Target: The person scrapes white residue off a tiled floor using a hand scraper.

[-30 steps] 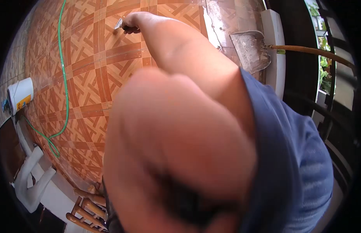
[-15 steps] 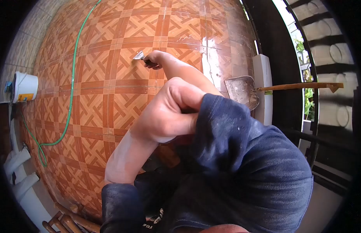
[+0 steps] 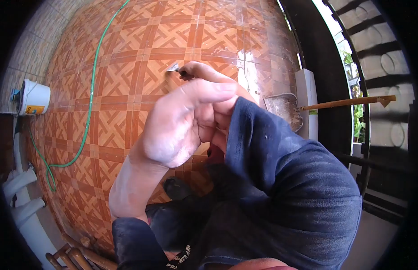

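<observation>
My right hand (image 3: 193,72) reaches out over the tiled floor, closed around the handle of a scraper (image 3: 173,67) with a flat metal blade. Across my chest, my left hand (image 3: 173,123) is at the dark blue right sleeve (image 3: 254,139). Its thumb lies along the bare right arm, and its curled fingers meet the sleeve's hem, partly hidden there. Pale dust marks my left forearm and the sleeve.
Patterned orange-brown tiles (image 3: 116,85) cover the floor, wet near a dustpan (image 3: 283,110) with a wooden handle. A green hose (image 3: 92,85) runs along the left, near a white bucket (image 3: 37,98). Wooden furniture (image 3: 78,258) stands at lower left.
My left hand has turned at the sleeve, showing more of its palm side and curled fingers. The scraper appears slightly further right as the view shifts. A dark shoe shows below.
</observation>
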{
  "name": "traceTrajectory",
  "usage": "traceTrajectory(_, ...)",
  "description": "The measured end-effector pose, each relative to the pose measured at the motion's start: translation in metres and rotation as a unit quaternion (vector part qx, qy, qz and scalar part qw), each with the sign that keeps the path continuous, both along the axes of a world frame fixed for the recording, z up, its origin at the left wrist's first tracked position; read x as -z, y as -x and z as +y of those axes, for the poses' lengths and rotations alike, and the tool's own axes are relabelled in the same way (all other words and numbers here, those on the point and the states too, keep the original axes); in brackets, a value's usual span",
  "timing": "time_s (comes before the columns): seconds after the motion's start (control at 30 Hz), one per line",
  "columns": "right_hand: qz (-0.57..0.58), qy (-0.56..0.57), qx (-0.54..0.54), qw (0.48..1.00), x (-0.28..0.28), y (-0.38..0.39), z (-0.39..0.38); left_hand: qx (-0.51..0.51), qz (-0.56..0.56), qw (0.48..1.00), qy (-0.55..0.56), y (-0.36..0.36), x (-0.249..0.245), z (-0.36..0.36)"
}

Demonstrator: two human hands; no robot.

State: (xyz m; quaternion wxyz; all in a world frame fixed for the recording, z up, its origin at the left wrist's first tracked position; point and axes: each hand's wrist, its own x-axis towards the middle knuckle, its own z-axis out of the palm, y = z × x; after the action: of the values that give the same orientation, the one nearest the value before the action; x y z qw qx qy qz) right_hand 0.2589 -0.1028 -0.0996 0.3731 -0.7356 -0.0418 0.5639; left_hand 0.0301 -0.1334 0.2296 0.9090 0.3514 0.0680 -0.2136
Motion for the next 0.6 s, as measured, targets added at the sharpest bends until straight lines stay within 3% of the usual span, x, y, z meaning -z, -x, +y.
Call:
traceTrajectory(0.2,-0.013,0.002,-0.045,0.999,0.03,-0.022,0.001,-0.032,-0.013,0.994,-0.107,0.027,0.02,0.016)
traceTrajectory(0.27,0.011,0.021,-0.012,1.0,0.028,-0.025,0.001,-0.035,0.015,0.996,-0.085,0.04,0.02,0.021)
traceTrajectory(0.33,-0.014,0.012,-0.001,1.0,0.023,-0.025,-0.005,-0.056,0.0,0.986,-0.155,0.047,0.022,0.017)
traceTrajectory(0.47,-0.026,0.027,0.009,0.999,0.012,-0.019,-0.005,-0.057,-0.014,0.994,-0.088,0.052,0.026,0.017)
traceTrajectory(0.53,-0.036,0.028,0.01,0.999,0.004,-0.014,-0.006,-0.019,-0.046,0.998,0.036,0.052,0.025,0.018)
traceTrajectory(0.6,-0.036,0.019,0.003,0.999,-0.005,-0.01,-0.007,0.009,-0.048,0.998,0.03,0.054,0.025,0.016)
